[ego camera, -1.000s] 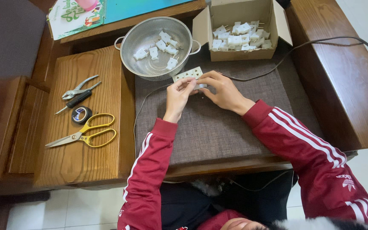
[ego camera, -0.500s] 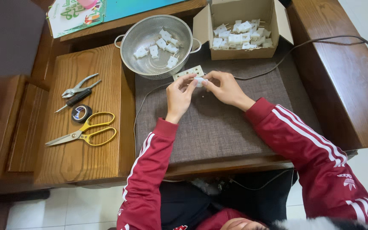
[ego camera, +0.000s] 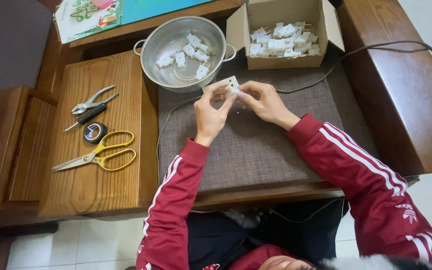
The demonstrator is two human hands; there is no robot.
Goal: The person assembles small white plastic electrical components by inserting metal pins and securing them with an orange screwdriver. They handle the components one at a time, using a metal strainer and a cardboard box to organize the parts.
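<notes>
My left hand (ego camera: 211, 112) and my right hand (ego camera: 263, 102) meet over the grey woven mat (ego camera: 256, 150), both pinching one small white plug piece (ego camera: 233, 92) between the fingertips. Just behind the fingers lies a white socket block (ego camera: 226, 81) with a thin cable (ego camera: 371, 50) running off to the right. A metal mesh colander (ego camera: 181, 70) with several white plug pieces stands behind my left hand. An open cardboard box (ego camera: 283, 62) full of several more white plugs stands behind my right hand.
On the wooden board at the left lie yellow-handled scissors (ego camera: 98, 156), a roll of black tape (ego camera: 95, 132), pliers (ego camera: 92, 102) and a dark-handled screwdriver (ego camera: 87, 116). A colourful book (ego camera: 106, 15) lies at the back left. A wooden armrest (ego camera: 401, 100) rises on the right.
Both hands have drawn slightly nearer to me with the white piece, and the fingers have shifted their pinch on it. The rest stays put.
</notes>
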